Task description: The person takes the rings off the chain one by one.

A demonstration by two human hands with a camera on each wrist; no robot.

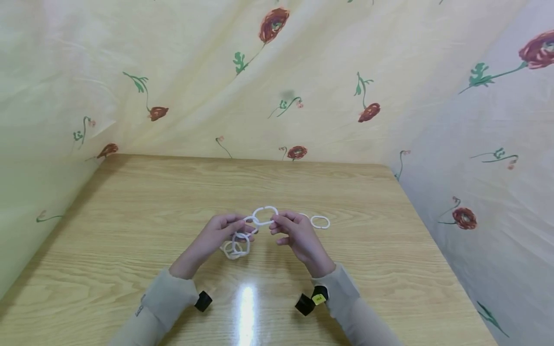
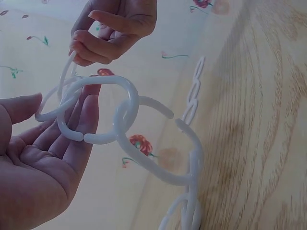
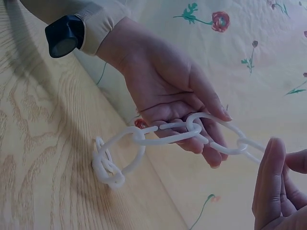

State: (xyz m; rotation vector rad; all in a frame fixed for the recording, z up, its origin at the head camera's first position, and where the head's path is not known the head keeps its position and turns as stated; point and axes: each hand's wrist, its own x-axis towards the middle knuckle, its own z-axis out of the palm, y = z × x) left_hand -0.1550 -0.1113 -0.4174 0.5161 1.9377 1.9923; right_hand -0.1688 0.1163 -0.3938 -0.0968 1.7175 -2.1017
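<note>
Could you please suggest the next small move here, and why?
Perhaps the right hand could release the end link and reach for the white links lying beyond it on the table: the end link looks threaded through the neighbouring link, which the left hand holds.

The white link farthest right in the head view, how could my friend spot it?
On the wooden table, find the right hand. Just right of it lies a white oval link. Its whole outline shows, while the neighbouring link is mostly hidden by that hand.
</note>
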